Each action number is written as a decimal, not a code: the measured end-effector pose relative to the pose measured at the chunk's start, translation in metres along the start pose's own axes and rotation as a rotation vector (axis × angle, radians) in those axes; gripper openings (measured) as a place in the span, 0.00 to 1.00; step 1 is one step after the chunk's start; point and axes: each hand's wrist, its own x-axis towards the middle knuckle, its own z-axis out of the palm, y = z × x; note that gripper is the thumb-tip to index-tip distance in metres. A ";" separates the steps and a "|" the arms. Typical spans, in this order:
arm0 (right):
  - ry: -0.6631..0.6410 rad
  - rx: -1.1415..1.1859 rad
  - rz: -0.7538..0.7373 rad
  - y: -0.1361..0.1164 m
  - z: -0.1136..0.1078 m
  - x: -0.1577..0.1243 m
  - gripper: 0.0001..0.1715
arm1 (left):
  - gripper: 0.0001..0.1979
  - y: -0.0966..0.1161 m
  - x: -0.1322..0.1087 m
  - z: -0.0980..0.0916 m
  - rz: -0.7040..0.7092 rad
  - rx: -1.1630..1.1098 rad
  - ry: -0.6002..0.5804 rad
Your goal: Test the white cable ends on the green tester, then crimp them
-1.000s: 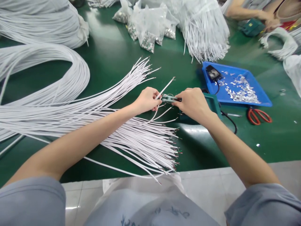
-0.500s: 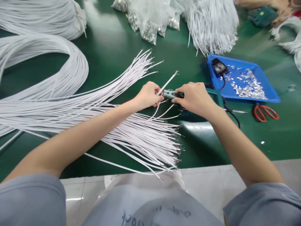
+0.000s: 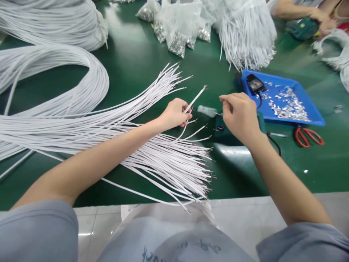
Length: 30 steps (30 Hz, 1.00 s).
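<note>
My left hand (image 3: 178, 113) pinches a white cable (image 3: 196, 97), its stripped end pointing up and right. Under and around that hand spread many more white cables (image 3: 174, 156) with bare, coloured wire tips. My right hand (image 3: 241, 114) hovers above a dark green box-shaped device (image 3: 229, 136), index finger and thumb apart. Just left of it is a small pair of pliers with light green handles (image 3: 207, 111), smeared by motion. Its metal end points toward my right hand; the fingers do not appear closed on it.
A blue tray (image 3: 283, 116) holds small silver pieces and a black device. Red-handled scissors (image 3: 309, 137) lie below it. Bags of metal parts (image 3: 177, 43), a cable bundle (image 3: 247, 40) and coiled cables (image 3: 92, 78) lie behind. Another person's hand (image 3: 324, 22) is at the far right.
The pliers have left my right hand's grip and turned round. My right hand has moved right, away from the cable, which my left hand still holds. The view has shifted slightly.
</note>
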 end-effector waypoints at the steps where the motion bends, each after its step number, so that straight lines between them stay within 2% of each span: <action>1: 0.035 0.060 -0.102 -0.010 -0.001 -0.003 0.18 | 0.03 -0.001 0.000 0.000 0.005 0.009 0.001; 3: -0.005 0.195 -0.364 -0.035 -0.001 -0.009 0.18 | 0.02 -0.001 0.001 -0.001 0.035 0.068 0.025; 5: -0.131 0.222 -0.508 -0.059 0.004 -0.016 0.19 | 0.04 -0.002 0.001 -0.002 0.090 0.155 0.070; 7: -0.233 0.128 -0.467 -0.075 0.013 -0.021 0.19 | 0.05 -0.003 0.001 -0.004 0.168 0.208 0.099; 10: -0.329 -0.030 -0.368 -0.084 0.023 -0.025 0.21 | 0.08 -0.005 0.001 -0.005 0.278 0.216 0.103; 13: -0.435 -0.078 -0.347 -0.090 0.018 -0.026 0.20 | 0.15 -0.004 0.000 -0.003 0.336 0.159 0.109; 15: -0.567 0.015 -0.319 -0.096 0.009 -0.026 0.19 | 0.15 -0.002 -0.001 -0.002 0.339 0.046 0.104; 17: -0.681 0.212 -0.281 -0.101 0.002 -0.026 0.16 | 0.12 0.001 -0.002 -0.001 0.343 -0.070 0.093; 19: -0.697 0.499 -0.199 -0.099 0.002 -0.026 0.13 | 0.10 0.003 -0.004 -0.001 0.369 -0.155 0.081; 20: -0.636 0.648 -0.111 -0.096 0.004 -0.025 0.13 | 0.09 0.005 -0.005 -0.001 0.386 -0.189 0.071; 21: -0.513 0.785 0.013 -0.091 0.007 -0.024 0.12 | 0.10 0.006 -0.006 0.000 0.400 -0.213 0.052; 24: 0.029 1.049 0.422 -0.073 0.015 -0.017 0.07 | 0.10 0.008 -0.010 0.001 0.409 -0.256 -0.015; 25: 0.181 1.095 0.505 -0.067 0.016 -0.015 0.07 | 0.10 0.009 -0.012 0.001 0.409 -0.263 -0.027; 26: 0.280 1.138 0.549 -0.062 0.016 -0.012 0.10 | 0.10 0.010 -0.013 0.002 0.410 -0.267 -0.038; 28: 0.358 1.195 0.564 -0.056 0.015 -0.009 0.13 | 0.11 0.011 -0.016 0.003 0.410 -0.265 -0.067; 30: 0.367 1.184 0.540 -0.054 0.014 -0.008 0.12 | 0.14 0.012 -0.017 0.003 0.411 -0.239 -0.114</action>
